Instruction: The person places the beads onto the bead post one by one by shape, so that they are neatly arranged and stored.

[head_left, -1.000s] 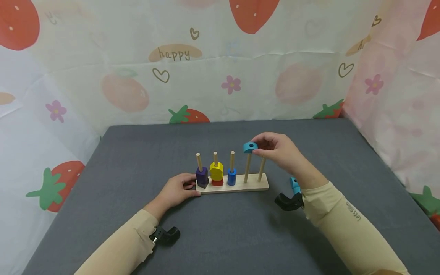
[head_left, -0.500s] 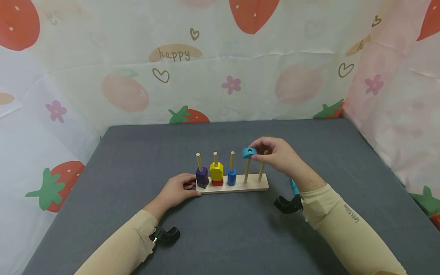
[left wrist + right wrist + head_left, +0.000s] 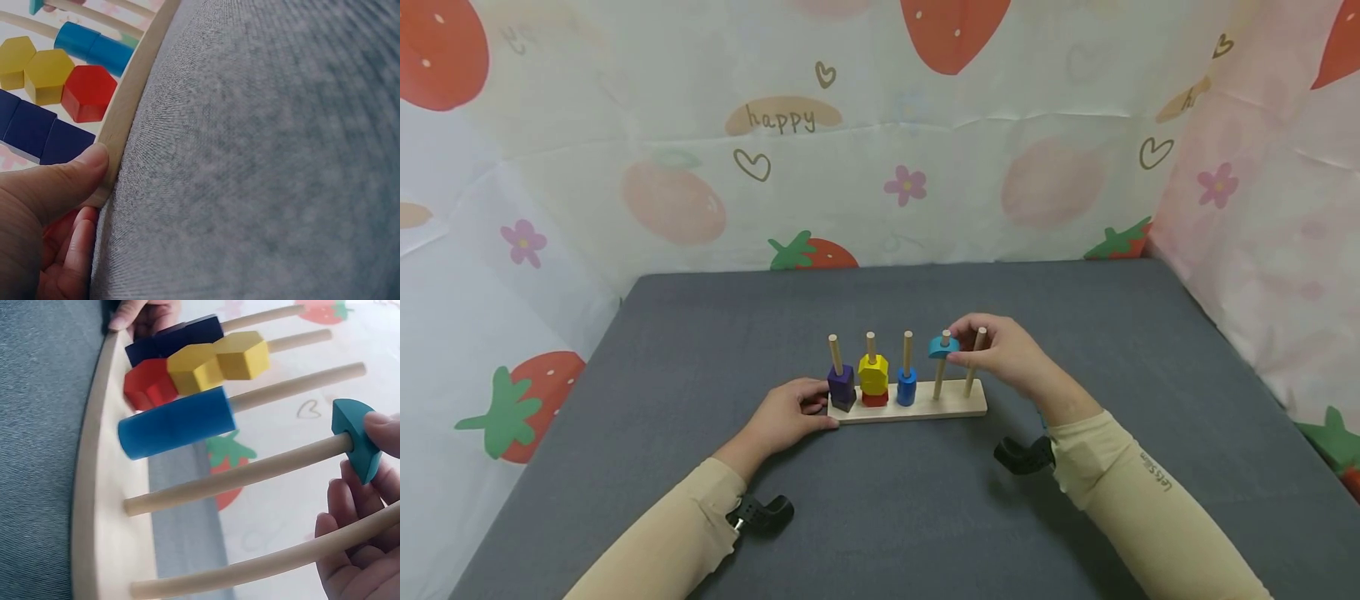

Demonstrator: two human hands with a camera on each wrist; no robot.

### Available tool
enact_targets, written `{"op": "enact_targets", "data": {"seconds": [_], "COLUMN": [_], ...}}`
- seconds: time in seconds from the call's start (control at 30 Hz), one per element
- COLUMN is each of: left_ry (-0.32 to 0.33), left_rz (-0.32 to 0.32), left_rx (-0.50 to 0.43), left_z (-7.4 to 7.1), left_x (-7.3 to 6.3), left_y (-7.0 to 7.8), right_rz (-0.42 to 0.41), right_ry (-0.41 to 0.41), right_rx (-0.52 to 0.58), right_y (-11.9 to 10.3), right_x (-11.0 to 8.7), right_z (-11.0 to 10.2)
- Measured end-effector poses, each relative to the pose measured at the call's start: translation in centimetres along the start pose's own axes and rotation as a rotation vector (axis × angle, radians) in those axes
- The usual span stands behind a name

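A wooden peg stand [image 3: 962,407] with several upright pegs lies across the grey table. My left hand [image 3: 786,410] grips its left end, thumb on the base's front edge in the left wrist view [image 3: 107,162]. Between thumb and fingers of my right hand [image 3: 1006,352] is a teal half-round block [image 3: 357,440]. The fourth peg [image 3: 250,475] runs through its hole, and the peg's tip pokes out above. Purple blocks [image 3: 840,382] fill the first peg's lower part. Yellow hexagons [image 3: 240,356] sit over a red one [image 3: 150,384] on the second. Blue cylinders [image 3: 178,423] are on the third.
The bare fifth peg [image 3: 976,362] stands right beside my right hand. A sliver of a light-blue piece [image 3: 1042,421] shows by my right sleeve, mostly hidden. Black camera mounts [image 3: 1026,457] jut from both wrists. A printed cloth backdrop [image 3: 880,200] rises behind the table.
My right hand has come down with the teal block, from the fourth peg's top to a little below it, so the tip now sticks out. The left hand and stand have stayed put.
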State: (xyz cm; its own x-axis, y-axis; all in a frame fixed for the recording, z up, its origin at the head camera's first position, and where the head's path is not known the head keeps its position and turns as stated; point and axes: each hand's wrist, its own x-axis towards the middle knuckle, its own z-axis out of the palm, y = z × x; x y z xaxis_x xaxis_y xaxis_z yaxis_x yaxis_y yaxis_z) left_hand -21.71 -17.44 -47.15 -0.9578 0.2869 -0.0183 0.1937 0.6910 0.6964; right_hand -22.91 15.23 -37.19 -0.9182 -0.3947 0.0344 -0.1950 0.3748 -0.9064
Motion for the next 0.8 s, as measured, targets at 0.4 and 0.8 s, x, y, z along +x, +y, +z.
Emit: {"op": "enact_targets", "data": {"seconds": [0.4, 0.8], "left_ry": [0.006, 0.004], "left_rz": [-0.002, -0.014], "left_rx": [-0.002, -0.006], "left_z": [0.0, 0.1], "left_x": [-0.1, 0.0], "left_y": [0.1, 0.0], "right_rz": [0.054, 0.102], "right_ry": [-0.024, -0.063], "right_rx": [-0.003, -0.04], "right_y": [2.5, 5.3], "right_x": [0.2, 0.7], "right_z": [1.3, 2.1]}}
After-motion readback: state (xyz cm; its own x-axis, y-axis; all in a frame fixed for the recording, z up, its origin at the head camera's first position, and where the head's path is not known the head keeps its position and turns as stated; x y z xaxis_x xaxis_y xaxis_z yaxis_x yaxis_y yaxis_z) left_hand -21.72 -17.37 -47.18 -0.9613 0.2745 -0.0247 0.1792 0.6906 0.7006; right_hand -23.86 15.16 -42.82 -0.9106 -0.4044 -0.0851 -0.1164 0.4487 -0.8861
